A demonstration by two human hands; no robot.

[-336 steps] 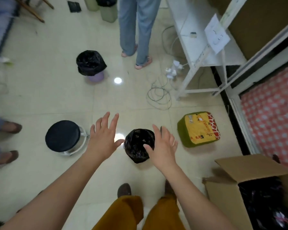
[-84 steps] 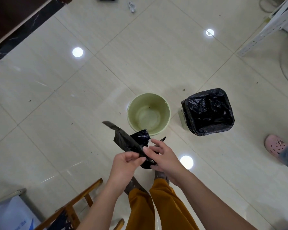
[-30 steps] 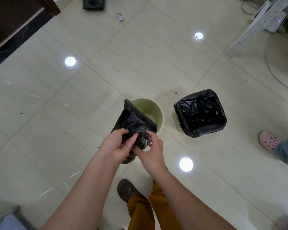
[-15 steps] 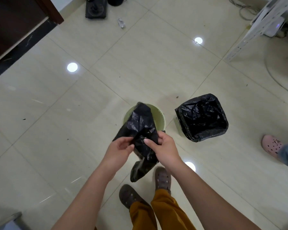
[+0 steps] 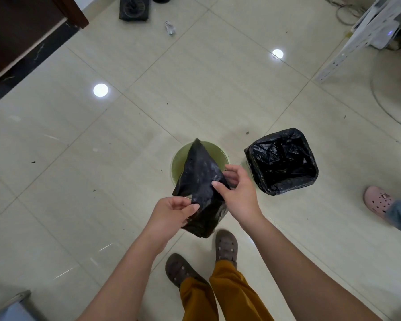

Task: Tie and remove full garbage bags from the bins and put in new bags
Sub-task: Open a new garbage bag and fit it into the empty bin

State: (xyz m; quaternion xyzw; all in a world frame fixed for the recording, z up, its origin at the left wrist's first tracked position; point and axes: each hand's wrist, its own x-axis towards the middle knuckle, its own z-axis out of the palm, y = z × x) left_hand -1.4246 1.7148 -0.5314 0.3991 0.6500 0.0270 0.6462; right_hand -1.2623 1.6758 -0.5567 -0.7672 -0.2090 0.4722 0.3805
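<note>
A new black garbage bag point(image 5: 200, 181), still mostly folded, hangs in front of me above a round pale green bin point(image 5: 178, 163) with no liner. My left hand point(image 5: 171, 212) pinches the bag's lower left edge between thumb and fingers. My right hand point(image 5: 239, 193) pinches its right edge, thumb on the near face. One corner of the bag points up and away, hiding much of the green bin's opening. To the right stands a square bin lined with a black bag point(image 5: 284, 161).
Another person's foot in a pink clog point(image 5: 379, 201) is at the right edge. A white metal rack with cables point(image 5: 361, 33) stands at the top right. A dark wooden cabinet point(image 5: 21, 31) fills the top left, with a black device point(image 5: 133, 8) and a crumpled scrap point(image 5: 170, 27) on the tiles.
Over the last second my hands have moved apart and the folded bag has spread wider, its upper corner lifting over the green bin.
</note>
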